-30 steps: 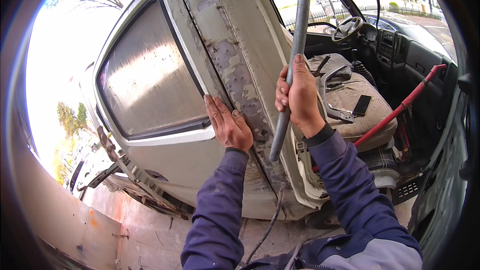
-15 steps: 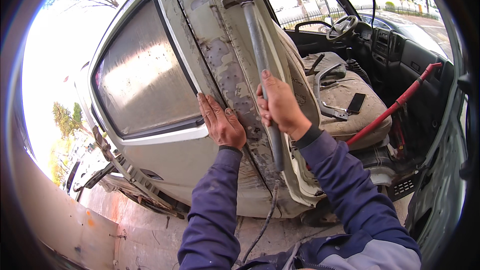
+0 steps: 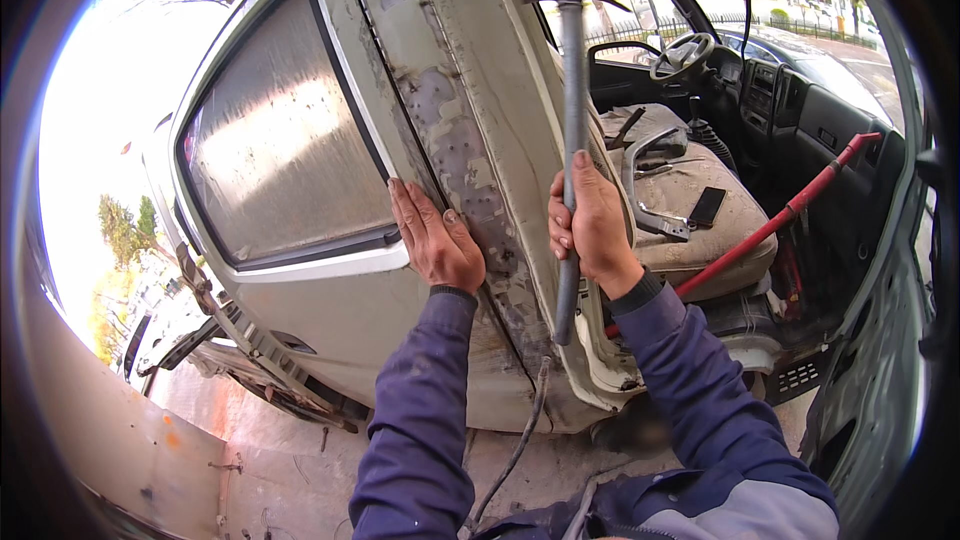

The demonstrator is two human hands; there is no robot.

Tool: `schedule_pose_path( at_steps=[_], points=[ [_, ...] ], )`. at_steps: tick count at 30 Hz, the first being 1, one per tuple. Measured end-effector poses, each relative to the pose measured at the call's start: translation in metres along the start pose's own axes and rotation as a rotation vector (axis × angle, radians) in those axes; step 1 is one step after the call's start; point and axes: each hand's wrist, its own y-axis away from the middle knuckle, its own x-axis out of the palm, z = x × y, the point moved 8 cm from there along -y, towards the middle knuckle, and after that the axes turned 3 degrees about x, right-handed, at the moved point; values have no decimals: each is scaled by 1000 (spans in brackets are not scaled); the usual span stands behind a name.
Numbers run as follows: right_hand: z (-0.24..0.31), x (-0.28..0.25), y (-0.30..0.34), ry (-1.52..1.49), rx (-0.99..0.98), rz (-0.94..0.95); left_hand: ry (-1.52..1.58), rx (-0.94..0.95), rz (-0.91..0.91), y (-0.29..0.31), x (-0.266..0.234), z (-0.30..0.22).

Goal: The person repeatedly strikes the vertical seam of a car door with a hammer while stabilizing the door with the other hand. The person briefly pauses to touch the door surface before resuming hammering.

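Observation:
My right hand [image 3: 594, 225] is closed round the grey handle of a claw hammer [image 3: 574, 80], held upright with its head at the top, in front of the cab's door opening. Flat against the rear door [image 3: 330, 325] lies my left hand [image 3: 438, 245], fingers stretched out beside the lower corner of its window [image 3: 290, 140]. Between the hands runs the door pillar [image 3: 452, 130], its paint scraped off in patches and its metal pocked with small dark marks. A narrow dark gap separates the pillar from the rear door.
Inside the cab, a stained seat [image 3: 730, 250] carries a phone [image 3: 707, 206], a grey metal bracket [image 3: 640, 180] and dark tools. A red bar [image 3: 780, 220] slants up from the sill. A dark hose [image 3: 520, 450] hangs below the pillar. The open front door [image 3: 880, 340] stands at right.
The hammer and my right hand have moved right, away from the pillar, and the hammer stands straighter. My left hand stays on the rear door.

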Motion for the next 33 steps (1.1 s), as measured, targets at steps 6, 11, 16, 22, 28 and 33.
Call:
schedule_pose_path(
  at_steps=[6,11,16,22,28,33],
  points=[
    [-22,12,7,127,145,187,-7,17,-12,1,-1,-1],
    [-22,-4,19,27,43,-18,-1,11,-20,2,-2,0],
    [-42,3,36,93,157,44,3,27,-29,1,-3,-1],
    [-36,-16,44,-28,73,-91,17,21,-17,0,-4,1],
    [-58,1,59,59,234,76,12,18,-13,1,-4,0],
    [-31,-18,59,78,36,-131,30,8,9,0,-4,3]
  ],
)
